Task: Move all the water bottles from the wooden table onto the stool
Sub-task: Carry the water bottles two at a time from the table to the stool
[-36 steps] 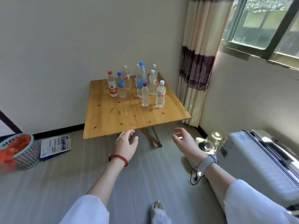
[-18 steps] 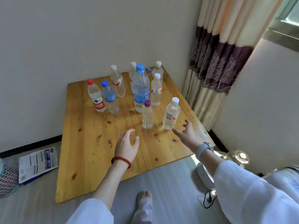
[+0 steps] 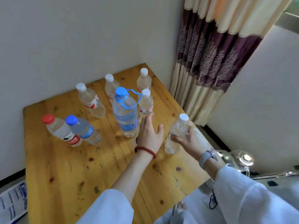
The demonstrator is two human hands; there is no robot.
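Head view looks down on a wooden table (image 3: pixel 68 172) set in a room corner, with a striped curtain (image 3: pixel 215 54) to the right. The right hand (image 3: pixel 186 139) is clamped around the middle of a white-capped bottle (image 3: pixel 177 134) at the table's right edge; whether its base touches the wood I cannot tell. The left hand (image 3: pixel 149 135) is spread, fingers apart, palm down, just right of the large blue-capped bottle (image 3: pixel 125 113) and near its base. It covers something small beneath it that I cannot make out, and whether it grips that I cannot tell. A red bead bracelet (image 3: pixel 145 151) circles the left wrist and a grey watch (image 3: pixel 206 158) the right.

Six other bottles stand upright on the table. A red-capped bottle (image 3: pixel 60 130) and a small blue-capped bottle (image 3: pixel 83 130) stand side by side at the left. Farther back are four white-capped ones: one at far left (image 3: pixel 90 101), one behind the large bottle (image 3: pixel 110 84), one at the far right corner (image 3: pixel 144 80) and one just right of the large bottle (image 3: pixel 146 102). The stool is out of view. A printed leaflet (image 3: pixel 11 206) lies on the floor at the lower left.
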